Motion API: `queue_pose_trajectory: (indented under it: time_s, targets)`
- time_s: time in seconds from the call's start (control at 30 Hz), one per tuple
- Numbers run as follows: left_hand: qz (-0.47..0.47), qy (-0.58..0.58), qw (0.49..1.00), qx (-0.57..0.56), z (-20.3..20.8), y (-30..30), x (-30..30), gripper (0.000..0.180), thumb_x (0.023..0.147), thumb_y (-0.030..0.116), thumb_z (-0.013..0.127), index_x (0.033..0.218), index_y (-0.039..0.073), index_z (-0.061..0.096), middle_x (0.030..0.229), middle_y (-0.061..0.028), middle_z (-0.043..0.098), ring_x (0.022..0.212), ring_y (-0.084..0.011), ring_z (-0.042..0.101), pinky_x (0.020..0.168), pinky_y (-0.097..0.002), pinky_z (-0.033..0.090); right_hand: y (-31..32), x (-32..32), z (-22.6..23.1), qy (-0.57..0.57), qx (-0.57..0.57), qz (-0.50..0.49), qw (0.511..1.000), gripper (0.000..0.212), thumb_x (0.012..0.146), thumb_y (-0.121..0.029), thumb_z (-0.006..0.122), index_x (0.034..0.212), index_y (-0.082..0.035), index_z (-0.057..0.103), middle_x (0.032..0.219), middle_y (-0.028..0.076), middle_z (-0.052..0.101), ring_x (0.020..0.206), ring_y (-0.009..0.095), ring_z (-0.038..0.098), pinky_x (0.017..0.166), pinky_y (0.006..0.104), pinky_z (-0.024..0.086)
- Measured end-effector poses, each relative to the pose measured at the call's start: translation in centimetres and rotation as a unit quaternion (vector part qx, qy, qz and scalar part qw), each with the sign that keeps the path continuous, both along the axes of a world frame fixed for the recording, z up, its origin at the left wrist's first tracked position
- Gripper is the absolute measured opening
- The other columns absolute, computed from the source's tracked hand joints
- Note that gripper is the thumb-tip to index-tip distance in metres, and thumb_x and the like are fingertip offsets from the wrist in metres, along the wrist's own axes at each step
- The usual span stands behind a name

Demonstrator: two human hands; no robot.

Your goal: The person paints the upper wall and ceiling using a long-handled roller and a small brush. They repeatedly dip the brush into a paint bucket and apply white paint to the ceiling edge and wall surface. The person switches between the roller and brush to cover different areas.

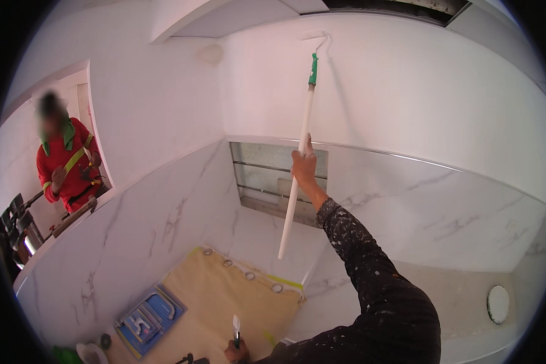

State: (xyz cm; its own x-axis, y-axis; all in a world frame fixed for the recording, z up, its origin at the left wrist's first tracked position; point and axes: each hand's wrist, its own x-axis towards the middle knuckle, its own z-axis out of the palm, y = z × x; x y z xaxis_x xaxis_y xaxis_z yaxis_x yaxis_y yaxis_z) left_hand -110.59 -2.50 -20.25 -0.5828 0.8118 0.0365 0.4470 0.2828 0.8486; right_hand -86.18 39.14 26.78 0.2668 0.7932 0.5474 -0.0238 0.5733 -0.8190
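Observation:
My right hand [305, 167] is wrapped round the white pole of a paint roller [289, 221], its arm stretched up and forward. The roller's green grip [313, 71] sits at the pole's upper end. Above it, the white roller head [312, 36] is against the upper wall, or very close to it. At the lower edge, my left hand [236, 352] is closed round the dark handle of a paintbrush [236, 327], whose pale bristles point up. Part of the left hand is cut off by the frame.
A tan sheet with eyelets [218, 291] lies below, with a blue paint tray set [150, 318] beside it. A louvred window [273, 176] is in the marbled wall. Another person in red [70, 158] stands beyond an opening at left. A dark ceiling gap [412, 7] shows above.

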Motion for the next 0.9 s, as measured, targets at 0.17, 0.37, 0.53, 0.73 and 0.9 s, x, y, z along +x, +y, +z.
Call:
queue_pose_trajectory:
  time_s: [0.17, 0.37, 0.53, 0.73, 0.9]
  targets:
    - [0.004, -0.003, 1.000, -0.028, 0.4, 0.0, 0.1, 0.026, 0.099, 0.027, 0.056, 0.101, 0.003, 0.066, 0.086, -0.0149, 0.069, 0.074, -0.0253, 0.060, 0.065, -0.0368, 0.048, 1.9, -1.4, 1.3, 0.011, 0.072, -0.001, 0.997, 0.074, 0.086, -0.005, 0.053, 0.156, -0.009, 0.027, 0.083, 0.010, 0.061, 0.048, 0.015, 0.052, 0.040, 0.0304, 0.044]
    - [0.021, 0.048, 0.998, -0.018, 0.3, -0.1, 0.3, 0.032, 0.096, 0.033, 0.057, 0.101, 0.003, 0.067, 0.089, -0.0223, 0.071, 0.078, -0.0355, 0.068, 0.069, -0.0440, 0.052, 3.4, -3.4, 1.7, 0.058, 0.083, 0.010, 0.995, 0.075, 0.088, -0.003, 0.055, 0.157, -0.014, 0.027, 0.074, 0.005, 0.055, 0.045, 0.012, 0.047, 0.037, 0.0288, 0.041]
    - [0.072, 0.088, 0.992, 0.053, -0.8, 0.7, 0.3, 0.033, 0.087, 0.036, 0.066, 0.079, 0.004, 0.060, 0.066, -0.0208, 0.062, 0.063, -0.0396, 0.065, 0.057, -0.0476, 0.049, 3.9, -4.6, 1.3, 0.087, 0.077, 0.009, 0.993, 0.077, 0.090, -0.004, 0.059, 0.158, -0.020, 0.025, 0.069, 0.001, 0.049, 0.041, 0.010, 0.042, 0.033, 0.0274, 0.038]
    - [0.110, 0.083, 0.990, 0.033, -0.8, 0.2, 0.3, 0.036, 0.082, 0.037, 0.071, 0.069, 0.006, 0.058, 0.059, -0.0201, 0.060, 0.059, -0.0429, 0.063, 0.054, -0.0502, 0.049, 2.4, -6.9, 0.6, 0.168, 0.048, 0.090, 0.981, 0.075, 0.088, -0.005, 0.063, 0.155, -0.019, 0.030, 0.078, 0.006, 0.056, 0.040, 0.012, 0.041, 0.033, 0.0286, 0.036]
    - [0.100, 0.093, 0.990, 0.043, -0.5, 0.0, 0.1, 0.036, 0.082, 0.039, 0.070, 0.070, 0.007, 0.059, 0.061, -0.0207, 0.061, 0.062, -0.0436, 0.063, 0.056, -0.0513, 0.050, 1.4, -7.6, -0.1, 0.173, 0.008, 0.147, 0.974, 0.060, 0.088, -0.007, 0.062, 0.144, -0.017, 0.042, 0.070, 0.002, 0.049, 0.040, 0.011, 0.042, 0.032, 0.0279, 0.037]
